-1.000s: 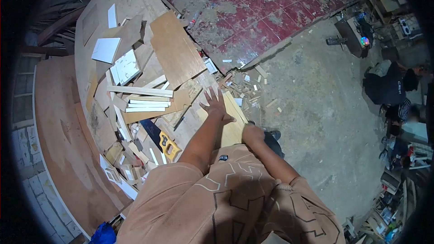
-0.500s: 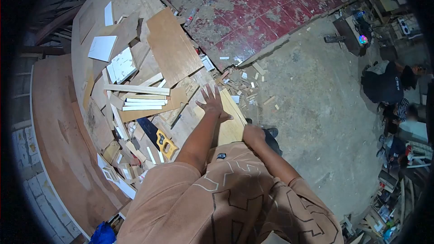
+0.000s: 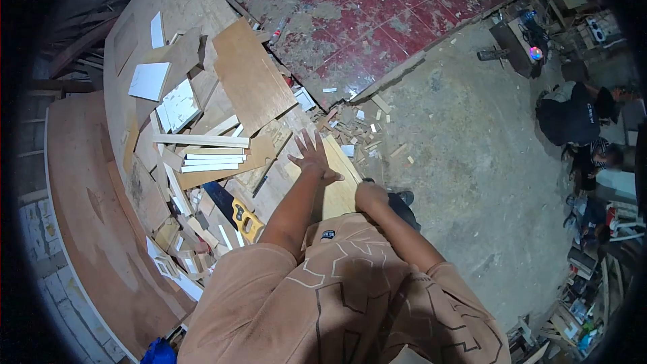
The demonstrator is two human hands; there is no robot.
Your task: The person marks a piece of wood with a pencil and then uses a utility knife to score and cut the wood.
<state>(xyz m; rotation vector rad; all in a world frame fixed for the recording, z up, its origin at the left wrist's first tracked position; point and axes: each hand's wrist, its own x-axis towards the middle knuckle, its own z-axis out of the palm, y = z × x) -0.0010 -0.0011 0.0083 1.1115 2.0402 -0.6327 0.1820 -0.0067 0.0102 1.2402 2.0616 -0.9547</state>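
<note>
Closest to me, the near end of the long pale-yellow wooden board [image 3: 342, 195] runs up to my light brown printed T-shirt [image 3: 337, 276]; I lean over it, I judge, so my weight can bear downward. The board lies along the right edge of the light plywood bench [image 3: 182, 3], which likely leaves its outer side free for my right hand [image 3: 373, 197]. That hand sits at this side with knuckles up; its fingers are turned out of sight, so I can't tell whether they close on the board, a tool or nothing. My left hand [image 3: 312, 162] lies farther along, palm down and fingers spread wide, probably to steady the wood over a broad patch.

To my left, the handsaw with a dark blade and yellow handle [image 3: 248, 221] lies with its grip toward me, which would make it easy to pick up. Past it, 1 long pale wooden batten [image 3: 202, 140] lies above a small stack of white-edged strips [image 3: 213, 160], perhaps grouped for being alike.

Farther up lie the flat brown plywood panel [image 3: 249, 74] and the square white-faced board [image 3: 149, 81]. Beyond the bench, small wood offcuts [image 3: 381, 103] litter the grey concrete floor [image 3: 465, 155]; at far right, a person in dark clothing [image 3: 569, 114] is low down.
</note>
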